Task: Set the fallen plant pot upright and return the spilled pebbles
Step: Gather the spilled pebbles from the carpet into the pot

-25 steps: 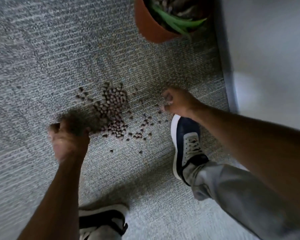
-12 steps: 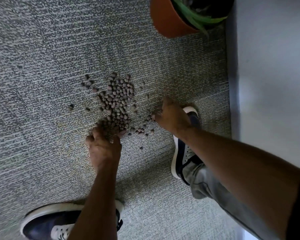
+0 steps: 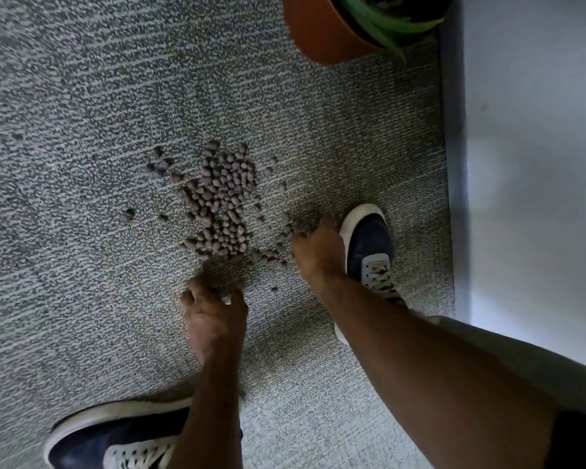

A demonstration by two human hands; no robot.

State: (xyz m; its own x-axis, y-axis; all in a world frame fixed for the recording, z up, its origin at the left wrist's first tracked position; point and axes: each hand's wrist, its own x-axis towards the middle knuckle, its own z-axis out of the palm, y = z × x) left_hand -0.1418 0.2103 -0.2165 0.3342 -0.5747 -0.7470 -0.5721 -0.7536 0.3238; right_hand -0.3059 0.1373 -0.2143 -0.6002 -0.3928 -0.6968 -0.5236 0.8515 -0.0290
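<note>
Left hand [image 3: 214,316] curled at near edge of brown clay pebbles [image 3: 222,204]; grip contents unclear. Right hand [image 3: 318,252] fingers down among pebbles, hold unclear. Terracotta plant pot [image 3: 322,32] upright, far beyond.

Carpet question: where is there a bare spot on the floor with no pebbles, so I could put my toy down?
The carpet is bare left of the pebbles, and between them and the plant pot. There is another bare strip between the two shoes. It is crowded in the middle, where the left hand and right hand reach into the pile.

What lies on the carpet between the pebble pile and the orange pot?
Only bare carpet separates the pebble pile from the orange pot, as the head view shows.
</note>
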